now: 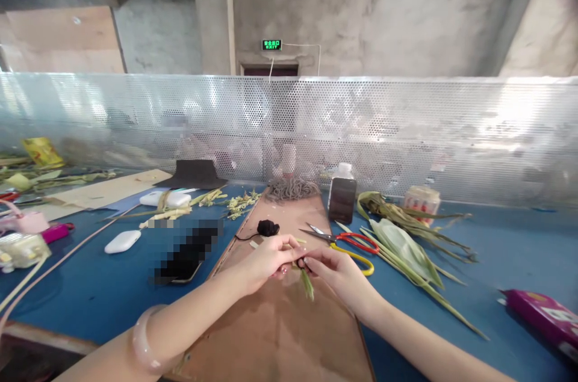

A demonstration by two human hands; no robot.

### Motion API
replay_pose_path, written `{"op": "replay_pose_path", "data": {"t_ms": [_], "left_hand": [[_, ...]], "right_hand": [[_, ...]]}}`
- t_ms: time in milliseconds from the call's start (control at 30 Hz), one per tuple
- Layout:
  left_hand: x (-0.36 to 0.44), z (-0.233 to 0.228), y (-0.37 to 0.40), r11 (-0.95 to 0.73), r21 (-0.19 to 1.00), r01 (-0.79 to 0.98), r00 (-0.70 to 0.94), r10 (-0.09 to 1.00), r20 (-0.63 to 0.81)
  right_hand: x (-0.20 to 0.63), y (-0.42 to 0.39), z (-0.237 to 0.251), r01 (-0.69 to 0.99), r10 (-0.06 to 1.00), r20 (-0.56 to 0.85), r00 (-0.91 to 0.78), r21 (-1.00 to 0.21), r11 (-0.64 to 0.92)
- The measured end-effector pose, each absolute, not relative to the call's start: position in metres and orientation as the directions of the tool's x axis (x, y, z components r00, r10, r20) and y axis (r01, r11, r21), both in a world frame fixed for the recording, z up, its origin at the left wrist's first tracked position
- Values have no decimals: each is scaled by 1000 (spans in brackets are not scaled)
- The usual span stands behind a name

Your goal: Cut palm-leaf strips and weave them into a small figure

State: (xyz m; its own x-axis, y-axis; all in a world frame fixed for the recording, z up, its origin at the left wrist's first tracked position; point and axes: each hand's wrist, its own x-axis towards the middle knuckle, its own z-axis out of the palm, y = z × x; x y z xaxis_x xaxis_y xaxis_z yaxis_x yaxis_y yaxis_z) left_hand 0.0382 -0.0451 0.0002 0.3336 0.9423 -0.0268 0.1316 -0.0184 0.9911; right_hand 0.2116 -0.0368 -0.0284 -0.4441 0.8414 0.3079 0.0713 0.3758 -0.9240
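My left hand (268, 260) and my right hand (333, 269) meet over a brown board, fingers closed in a pinch. Between their fingertips is a small piece of green husk (307, 286), its pale frayed end pointing down toward me. Something dark, possibly thread, shows where the fingertips meet; the fingers hide most of it. A ball of black thread (268, 228) lies just beyond my left hand, its strand trailing left. Scissors (347, 242) with one red and one yellow handle lie beside my right hand, blades slightly apart and pointing left.
The brown board (280, 340) rests on a blue table (112, 274). Left are a dark phone (189, 252), a white case (123, 242) and husk scraps (244, 204). Right are an upright phone (342, 200), long husks (404, 249) and a purple box (542, 319). A perforated metal screen (383, 123) stands behind.
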Motion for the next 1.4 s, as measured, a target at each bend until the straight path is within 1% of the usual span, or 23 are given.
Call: {"op": "replay_pose_path", "data": {"t_ms": [67,200,367,433,533,600,733,833,900,967,1067,1167,1267,1400], "left_hand": [[39,-1,-45,-34,990,137,339,941,-15],[38,-2,-44,-51,986,157,329,944,-4],[40,2,-46,-60,968,242,335,942,-25],[40,2,-46,-59,966,250,329,944,-27],[40,0,-45,-56,966,252,309,951,-25],[40,-1,-44,-74,964,256,313,950,-10],[42,0,-44,-118,964,237,320,947,38],[42,0,-44,-116,965,233,304,952,41],[42,0,-43,-101,969,226,307,951,28],[41,0,-42,-91,971,219,306,952,20],[41,1,-42,-75,972,223,265,964,14],[41,1,-43,-28,979,204,206,978,-15],[42,-1,-44,38,990,134,163,985,-60],[42,-4,-44,96,995,31,143,985,-100]], "right_hand": [[211,-37,-30,75,850,295,-437,-930,361],[209,-38,-33,160,875,246,-417,-928,338],[212,-39,-29,123,864,329,-382,-908,400],[214,-40,-28,186,849,372,-375,-867,463],[216,-43,-28,321,801,466,-376,-746,584],[216,-45,-27,371,758,529,-381,-663,650],[217,-46,-28,399,695,594,-405,-569,719],[218,-45,-30,402,647,635,-422,-509,761],[218,-45,-31,416,638,648,-417,-488,768],[217,-46,-31,435,650,652,-392,-491,755],[216,-48,-30,448,659,656,-369,-495,744],[215,-48,-30,432,622,682,-386,-462,774],[214,-45,-33,411,571,714,-405,-416,811],[214,-37,-39,478,533,751,-389,-330,814]]}}
